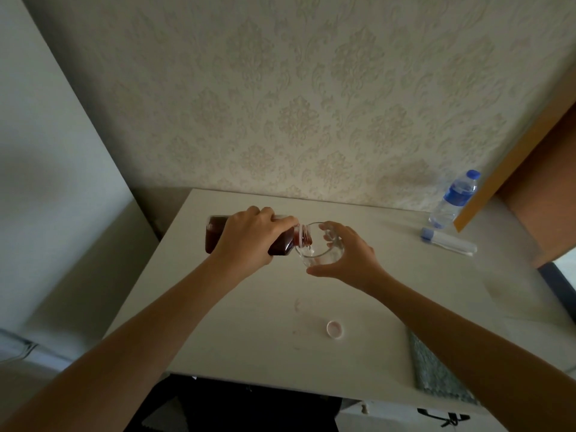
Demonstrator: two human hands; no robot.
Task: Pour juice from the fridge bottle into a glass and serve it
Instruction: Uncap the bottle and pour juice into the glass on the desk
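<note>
My left hand (249, 236) grips a bottle of dark red juice (215, 235), tipped nearly flat with its open neck over the rim of a clear glass (321, 255). The glass stands on the white table (249, 322) and looks empty of red juice. My right hand (349, 254) wraps around the glass from its right side, fingers curled on the far rim and thumb at the near side. The bottle's white cap (335, 328) lies open side up on the table, nearer to me.
A water bottle with a blue cap (455, 199) stands at the table's back right beside a brown cardboard box (536, 194). A white tube with a blue end (448, 241) lies near it. A grey-green cloth (436, 369) rests at the front right edge. Patterned wall behind.
</note>
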